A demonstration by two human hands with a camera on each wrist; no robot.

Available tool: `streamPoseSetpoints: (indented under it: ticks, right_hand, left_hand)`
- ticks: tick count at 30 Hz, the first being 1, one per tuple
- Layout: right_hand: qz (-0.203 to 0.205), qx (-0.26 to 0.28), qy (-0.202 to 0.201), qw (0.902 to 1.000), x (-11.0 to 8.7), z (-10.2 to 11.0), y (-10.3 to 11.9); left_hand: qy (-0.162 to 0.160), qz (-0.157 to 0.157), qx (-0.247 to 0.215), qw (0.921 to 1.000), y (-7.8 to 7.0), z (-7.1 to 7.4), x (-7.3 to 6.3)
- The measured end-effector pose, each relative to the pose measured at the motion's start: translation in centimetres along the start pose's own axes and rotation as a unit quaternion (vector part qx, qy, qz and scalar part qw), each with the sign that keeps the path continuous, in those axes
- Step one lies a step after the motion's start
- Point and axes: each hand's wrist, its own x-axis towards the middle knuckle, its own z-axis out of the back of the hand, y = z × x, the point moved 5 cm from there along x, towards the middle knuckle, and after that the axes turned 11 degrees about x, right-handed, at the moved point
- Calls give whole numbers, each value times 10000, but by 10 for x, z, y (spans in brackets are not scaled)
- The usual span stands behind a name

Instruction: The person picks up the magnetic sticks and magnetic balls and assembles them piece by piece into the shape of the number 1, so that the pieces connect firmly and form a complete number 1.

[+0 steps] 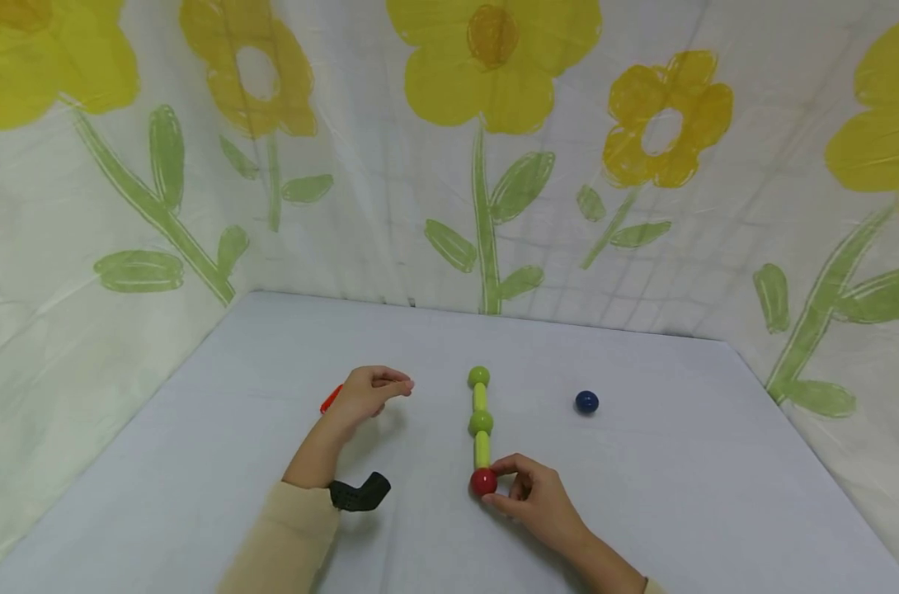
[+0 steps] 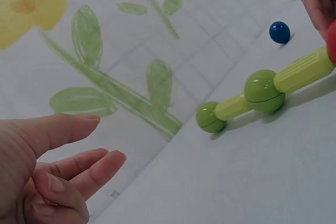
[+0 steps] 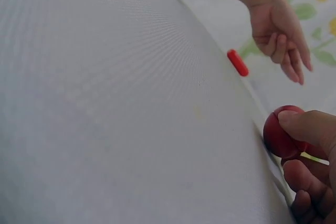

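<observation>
Right hand (image 1: 537,502) pinches the red ball (image 1: 483,481), which touches a green rod (image 1: 482,450)
Left hand (image 1: 365,397) hovers, its fingers relaxed

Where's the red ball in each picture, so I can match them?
Head: the red ball is low, slightly right of center.
Left wrist: cut off at the right edge, upper half.
Right wrist: right side, slightly below middle.
Shared landmark: the right hand, in all three.

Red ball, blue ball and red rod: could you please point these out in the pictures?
Red ball (image 1: 483,482), head view: its visible middle.
Blue ball (image 1: 586,403), head view: its visible middle.
Red rod (image 3: 238,63), right wrist view: middle of its length.
</observation>
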Motion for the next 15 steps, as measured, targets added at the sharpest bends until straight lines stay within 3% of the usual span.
streamPoseSetpoints:
  ticks: [5, 15]
  right_hand:
    - [15, -5, 4, 10000, 0, 0, 0]
    - [40, -34, -6, 10000, 0, 0, -1]
  left_hand:
    - [-104, -57, 117, 9999, 3, 13, 0]
    - [-982, 42, 869, 9914, 16, 50, -1]
